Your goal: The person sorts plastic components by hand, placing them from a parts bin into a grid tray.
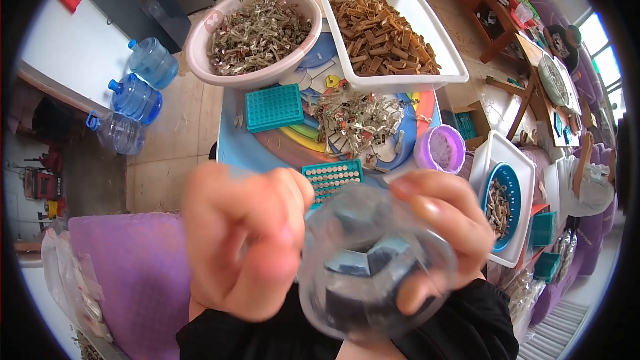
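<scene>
My right hand [453, 220] grips a clear plastic cup [373, 307] from its right side, with fingers over the rim and side. The cup is close and tilted; dark and pale-blue patches show through its wall, and I cannot tell whether they lie inside. Just left of it, my left hand [247, 240] is blurred, its fingers curled together; what they hold, if anything, is hidden. Beyond the cup, a teal tray [313, 199] with rows of small round pale pieces lies on the table. A loose heap of clear, wiry small parts [363, 123] is farther off.
On the table [233, 150] stand a pink basin [200, 60] of clear small parts, a white tub [400, 81] of brown pieces, a teal grid tray [273, 107] and a purple cup [437, 153]. At right, a blue basket [490, 187] sits in a white tray. Water bottles [137, 97] stand left.
</scene>
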Available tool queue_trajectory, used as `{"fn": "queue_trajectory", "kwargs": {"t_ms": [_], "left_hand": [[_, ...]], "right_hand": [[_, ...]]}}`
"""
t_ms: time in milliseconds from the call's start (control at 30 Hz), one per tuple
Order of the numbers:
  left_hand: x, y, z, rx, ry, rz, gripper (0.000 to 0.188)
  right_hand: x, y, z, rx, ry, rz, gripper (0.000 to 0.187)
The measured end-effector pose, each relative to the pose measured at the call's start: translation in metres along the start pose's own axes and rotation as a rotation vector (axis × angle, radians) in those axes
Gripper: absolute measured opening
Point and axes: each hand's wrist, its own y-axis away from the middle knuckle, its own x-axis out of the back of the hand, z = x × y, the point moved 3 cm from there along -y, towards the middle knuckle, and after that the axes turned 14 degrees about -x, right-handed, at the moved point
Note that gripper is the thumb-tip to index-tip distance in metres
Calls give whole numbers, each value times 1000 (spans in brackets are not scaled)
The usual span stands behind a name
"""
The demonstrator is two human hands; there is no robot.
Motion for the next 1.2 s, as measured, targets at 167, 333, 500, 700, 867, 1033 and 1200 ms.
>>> {"fn": "queue_trajectory", "kwargs": {"t_ms": [167, 333, 500, 700, 867, 1033, 1200], "left_hand": [[42, 48, -35, 449, -200, 173, 15], [85, 99, -74, 472, -93, 504, 18], [127, 141, -94, 469, -21, 699, 17], [186, 162, -92, 417, -114, 902, 23], [236, 166, -100, 320, -213, 951, 25], [266, 164, -117, 253, -285, 970, 23], [278, 158, -129, 220, -328, 1026, 26]], "right_hand": [[-15, 0, 59, -227, 86, -181, 71], [-49, 2, 119, -393, -45, -306, 70], [-75, 5, 145, -482, -44, -364, 68], [-72, 10, 158, -503, 38, -353, 60], [-50, 15, 168, -552, 21, -267, 52], [-15, 4, 166, -587, 117, -141, 38], [40, -56, 163, -570, 245, 46, 26]]}}
